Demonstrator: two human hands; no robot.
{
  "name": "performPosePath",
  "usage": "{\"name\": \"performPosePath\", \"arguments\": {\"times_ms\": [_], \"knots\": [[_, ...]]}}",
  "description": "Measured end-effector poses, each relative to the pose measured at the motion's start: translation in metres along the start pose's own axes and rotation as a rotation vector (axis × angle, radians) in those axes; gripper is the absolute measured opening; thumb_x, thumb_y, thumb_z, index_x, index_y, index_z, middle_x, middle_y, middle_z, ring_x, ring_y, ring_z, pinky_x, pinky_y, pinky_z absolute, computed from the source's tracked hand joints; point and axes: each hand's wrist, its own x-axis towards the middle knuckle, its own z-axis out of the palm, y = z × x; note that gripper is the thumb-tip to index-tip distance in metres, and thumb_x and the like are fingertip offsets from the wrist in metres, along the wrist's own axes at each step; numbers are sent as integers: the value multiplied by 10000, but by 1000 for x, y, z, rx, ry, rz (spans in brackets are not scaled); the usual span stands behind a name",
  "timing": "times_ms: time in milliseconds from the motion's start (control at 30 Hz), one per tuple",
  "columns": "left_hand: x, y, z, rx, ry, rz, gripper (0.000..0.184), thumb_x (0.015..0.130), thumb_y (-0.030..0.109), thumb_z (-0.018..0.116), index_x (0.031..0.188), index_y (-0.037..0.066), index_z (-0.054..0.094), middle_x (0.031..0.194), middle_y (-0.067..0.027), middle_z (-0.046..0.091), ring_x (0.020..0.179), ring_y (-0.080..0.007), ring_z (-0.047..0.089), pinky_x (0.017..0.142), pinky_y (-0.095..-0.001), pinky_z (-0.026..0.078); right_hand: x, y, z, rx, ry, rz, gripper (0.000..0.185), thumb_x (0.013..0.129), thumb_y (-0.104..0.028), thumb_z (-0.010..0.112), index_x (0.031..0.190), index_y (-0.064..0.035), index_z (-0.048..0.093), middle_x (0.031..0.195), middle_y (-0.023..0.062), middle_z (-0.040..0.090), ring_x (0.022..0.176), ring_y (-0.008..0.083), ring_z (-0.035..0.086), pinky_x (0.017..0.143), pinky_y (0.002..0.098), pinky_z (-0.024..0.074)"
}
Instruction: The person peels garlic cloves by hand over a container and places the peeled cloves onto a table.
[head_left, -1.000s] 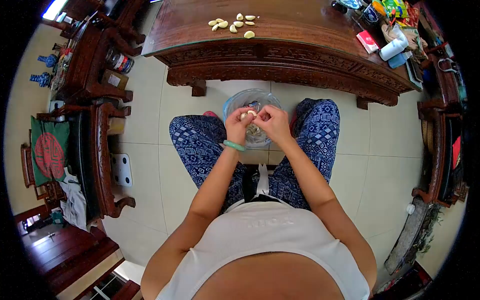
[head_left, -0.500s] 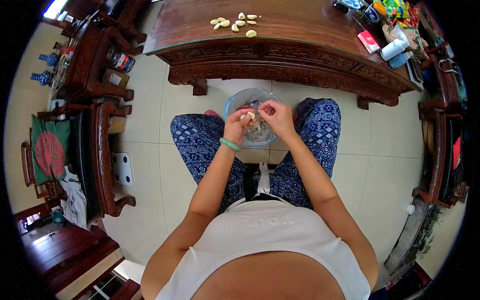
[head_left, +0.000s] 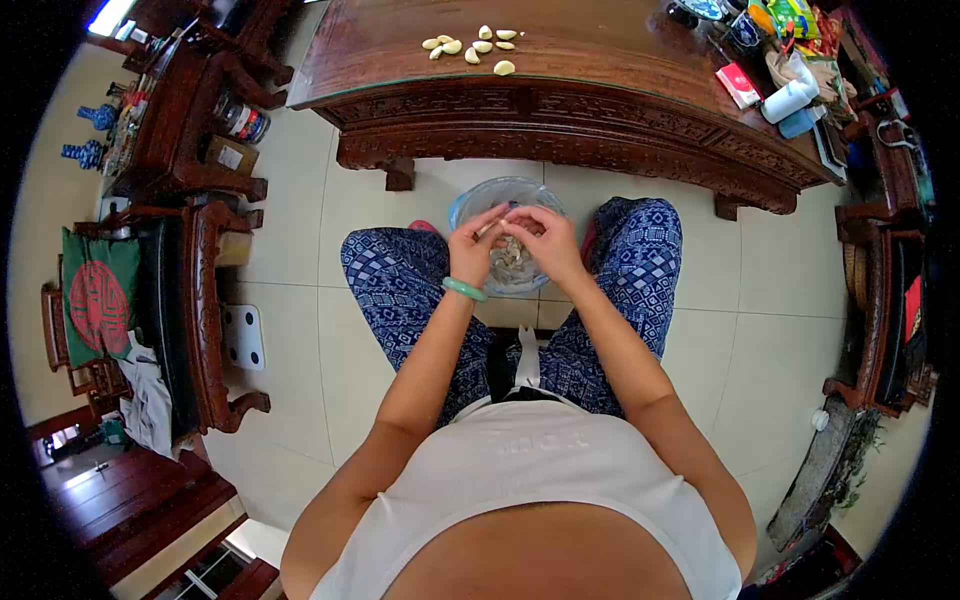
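Observation:
My left hand [head_left: 472, 245], with a green bangle at the wrist, is closed on a pale garlic clove, partly hidden by the fingers. Touching the same clove from the right is my right hand [head_left: 549, 240], its thumb and fingers pinched together. Both hands are over a clear-lined bin [head_left: 462, 212] that stands on the floor between the knees and holds pale peelings [head_left: 512, 262]. Several peeled garlic cloves [head_left: 472, 56] lie on the wooden table [head_left: 600, 60] ahead, near its front edge.
The table's right end holds a white bottle [head_left: 788, 100], a red and white box [head_left: 738, 85] and colourful packets [head_left: 795, 17]. At the left are a carved chair with a green cushion [head_left: 100, 295] and a white board with black dots [head_left: 244, 337].
Half a second ago my right hand was slightly apart from my left; now the fingertips meet at the clove. The cloves on the table lie as before.

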Motion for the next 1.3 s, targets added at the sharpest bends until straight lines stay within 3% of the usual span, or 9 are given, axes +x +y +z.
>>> {"name": "performPosePath", "arguments": {"times_ms": [233, 400, 633, 700, 833, 900, 1100, 1233, 1300], "knots": [[3, 1, -9, 222, -85, 91, 188, 800, -9, 585, 981, -23, 636, 821, -85, 654, 678, -122, 603, 628, -231, 501, 0, -5, -9, 16, -53, -33, 109, 738, -71, 655, 823, -5, 637, 772, 80, 645, 655, 134, 606, 582, 256, 471], [1, 20, -1, 371, -87, 47, 182, 756, -47, 588, 921, -9, 655, 803, -89, 635, 652, -108, 585, 597, -227, 470, -2, -12, -10, -138, 45, -246, 107, 698, -35, 650, 798, 0, 634, 774, 105, 642, 657, 210, 620, 585, 272, 478], [0, 26, 2, 453, -93, 107, 169, 765, -38, 587, 915, -8, 659, 794, -81, 638, 642, -103, 576, 591, -224, 469, -4, -13, -7, -160, 112, -383, 61, 727, -42, 624, 779, -12, 635, 775, 103, 638, 638, 215, 612, 568, 280, 468], [1, 24, 2, 388, -69, 41, 149, 773, -31, 587, 904, -15, 656, 769, -67, 631, 638, -104, 576, 591, -223, 470, -3, -16, -9, -141, 19, -238, 63, 742, -29, 597, 800, -9, 609, 779, 95, 613, 681, 224, 596, 595, 298, 461], [-1, 22, 4, 214, -68, -44, 148, 797, -14, 574, 932, -23, 635, 791, -58, 620, 680, -111, 581, 616, -220, 476, 3, -13, -10, -237, -64, -307, 78, 755, -6, 563, 833, -6, 561, 786, 99, 565, 740, 239, 568, 639, 317, 449], [-2, 21, 6, -151, 3, -223, 165, 828, 41, 570, 971, -39, 593, 830, -74, 618, 708, -122, 580, 657, -228, 484, 2, -17, -6, -153, -43, -310, 87, 762, 11, 536, 846, -7, 520, 789, 104, 524, 777, 242, 542, 660, 317, 435], [4, 9, -8, -561, 58, -343, 181, 845, 41, 537, 1001, -47, 565, 895, -85, 591, 796, -153, 580, 685, -225, 498, -6, -7, -6, -70, -19, -179, 61, 780, -10, 533, 840, -14, 525, 760, 96, 542, 700, 202, 561, 619, 296, 437], [4, 11, -8, -525, 60, -328, 188, 845, 36, 536, 1005, -60, 560, 902, -102, 597, 783, -159, 588, 690, -218, 502, -7, 5, -5, -81, -50, -23, 78, 797, -44, 555, 868, -12, 555, 752, 80, 594, 653, 166, 579, 598, 283, 451], [3, 13, -5, -472, 94, -305, 200, 841, 32, 542, 1008, -77, 553, 910, -114, 600, 765, -155, 590, 685, -217, 504, -5, 5, 0, 63, 12, 31, 125, 802, -80, 582, 901, -6, 599, 744, 64, 630, 634, 137, 593, 589, 261, 460]]}}
